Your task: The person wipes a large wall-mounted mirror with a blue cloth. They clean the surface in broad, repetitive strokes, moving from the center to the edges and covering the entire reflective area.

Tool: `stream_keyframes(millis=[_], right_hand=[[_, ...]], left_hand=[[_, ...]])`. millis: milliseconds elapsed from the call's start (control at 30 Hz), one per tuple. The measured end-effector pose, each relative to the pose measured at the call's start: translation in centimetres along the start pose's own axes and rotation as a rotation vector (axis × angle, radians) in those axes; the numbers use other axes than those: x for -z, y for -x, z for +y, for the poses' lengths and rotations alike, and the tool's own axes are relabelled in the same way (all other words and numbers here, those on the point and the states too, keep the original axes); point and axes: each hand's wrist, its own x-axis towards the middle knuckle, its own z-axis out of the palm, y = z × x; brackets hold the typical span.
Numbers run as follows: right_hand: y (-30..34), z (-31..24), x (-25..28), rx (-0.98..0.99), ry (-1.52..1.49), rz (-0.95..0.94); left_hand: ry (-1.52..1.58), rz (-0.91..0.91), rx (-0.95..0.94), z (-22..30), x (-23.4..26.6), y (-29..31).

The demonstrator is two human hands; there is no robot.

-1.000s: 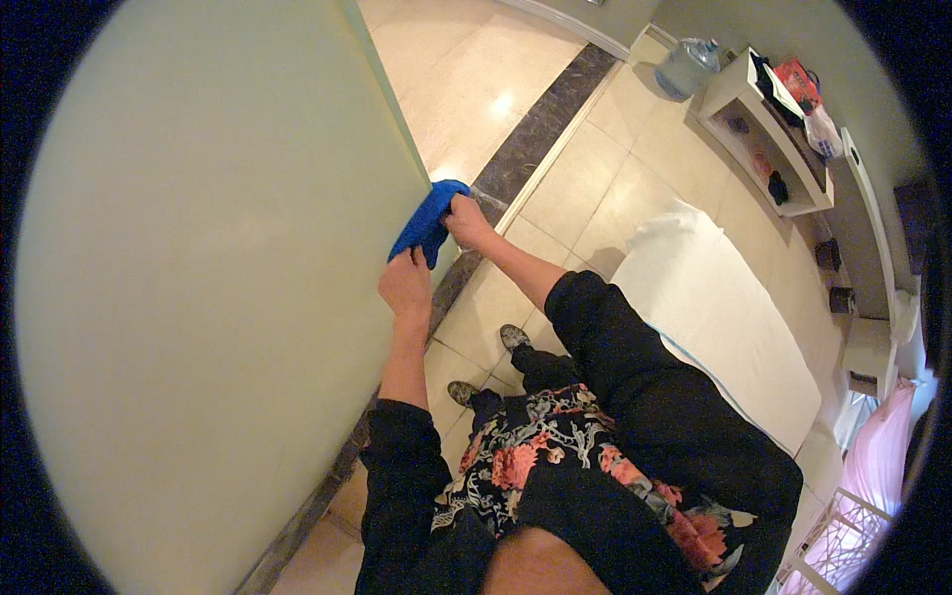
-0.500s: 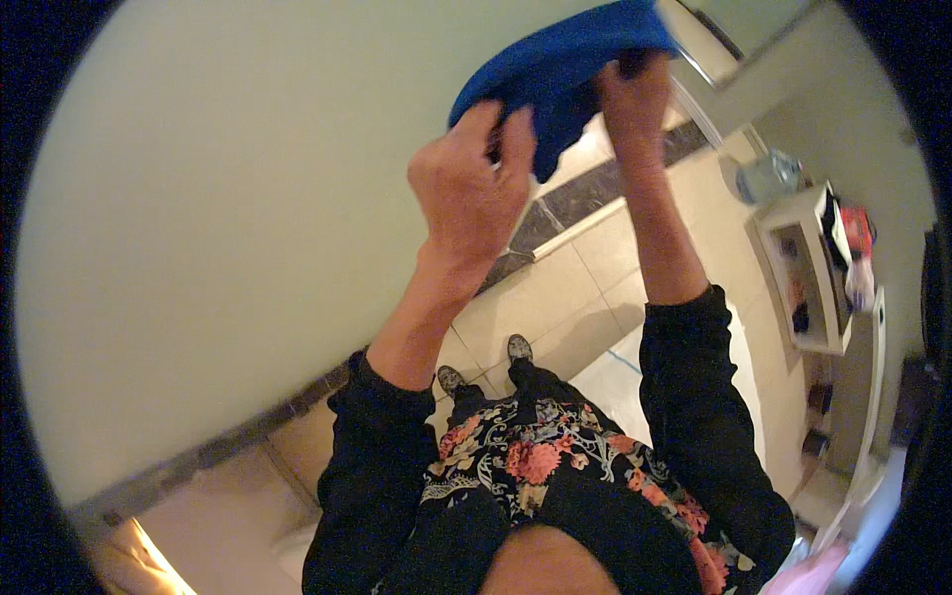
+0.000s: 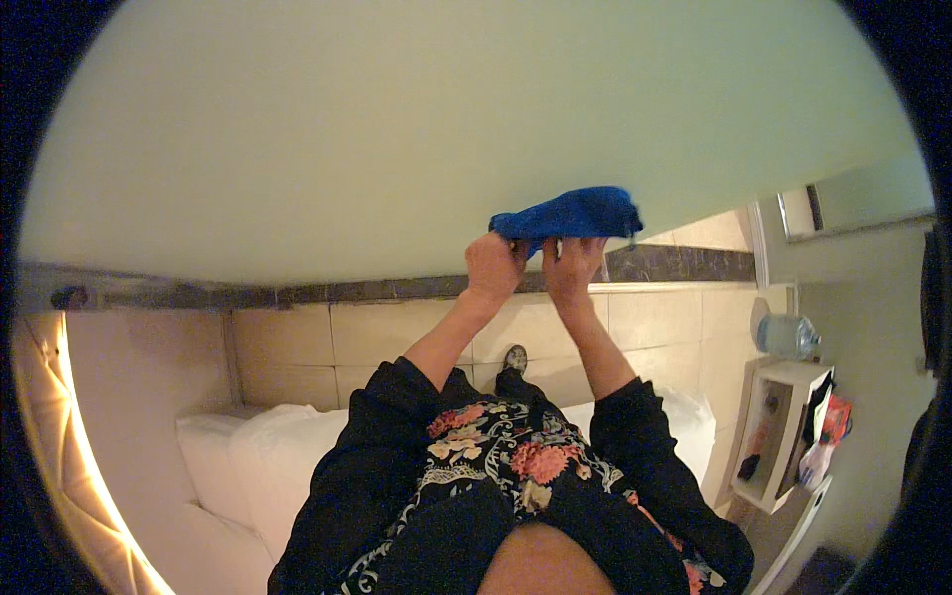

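A bunched blue cloth [image 3: 577,210] is up in front of the pale green wall [image 3: 377,129]; whether it touches the wall I cannot tell. My left hand [image 3: 495,264] is closed on its left lower part. Close beside it, my right hand [image 3: 573,268] grips the lower edge further right, and some of its fingers are hidden behind the fabric. Both forearms reach forward side by side, in black sleeves pushed up below the elbow.
A dark skirting strip [image 3: 397,289] runs along the wall's foot above beige floor tiles [image 3: 397,330]. Something white and covered [image 3: 283,446] lies behind my left arm. To the right are a white shelf unit [image 3: 771,436] with items on it and a large clear water bottle [image 3: 783,337].
Both hands have come down and closer together with the blue cloth, which is now more bunched. My view has turned, so the wall now lies straight across ahead of me.
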Motion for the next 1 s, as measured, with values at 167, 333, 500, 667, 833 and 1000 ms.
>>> stream_keyframes(millis=[167, 333, 500, 667, 833, 1000], right_hand=[[-2.4, -7.2, 1.0, 0.147, -0.271, -0.096], [-11.3, -13.5, 1.5, 0.316, -0.415, 0.130], [-19.1, -21.8, 1.9, 0.505, -0.557, 0.253], [-17.6, -25.8, -0.5, 0.658, -0.410, 0.034], [-10.5, -26.2, -7.0, 0.597, -0.391, -0.412], [-3.6, -21.7, -12.2, 0.444, -0.307, -0.574]], left_hand=[[0.147, 0.229, 0.093, -1.7, 4.6, 0.3], [0.100, 0.670, -0.302, 0.0, 15.2, -3.0], [0.285, 1.022, -0.291, 1.2, 28.0, -6.4], [0.083, 1.193, -0.232, -5.8, 29.8, -5.9], [0.240, 0.943, 0.218, -20.9, 22.7, -0.4], [-0.238, 0.408, 0.430, -24.2, 15.2, 2.5]])
